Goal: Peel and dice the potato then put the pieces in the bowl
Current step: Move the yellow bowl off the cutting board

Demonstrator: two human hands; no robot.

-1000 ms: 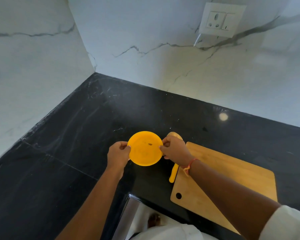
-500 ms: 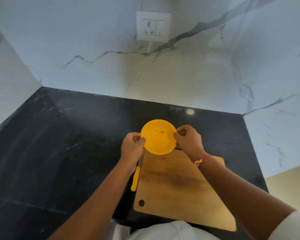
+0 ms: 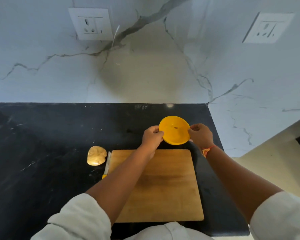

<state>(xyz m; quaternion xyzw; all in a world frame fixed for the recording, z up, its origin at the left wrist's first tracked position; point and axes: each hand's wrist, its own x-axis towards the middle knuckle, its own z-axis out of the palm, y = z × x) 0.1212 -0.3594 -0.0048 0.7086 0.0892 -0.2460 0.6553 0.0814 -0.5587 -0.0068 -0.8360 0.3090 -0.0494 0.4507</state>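
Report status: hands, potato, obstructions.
Left hand and right hand both grip yellow bowl beyond cutting board. Potato whole, left of board, knife between them.

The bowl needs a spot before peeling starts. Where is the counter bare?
Bare counter lies beyond the cutting board up to the wall, below the held bowl, and widely left of the potato. The board itself is bare. Crowded: the knife fills the gap between potato and board.
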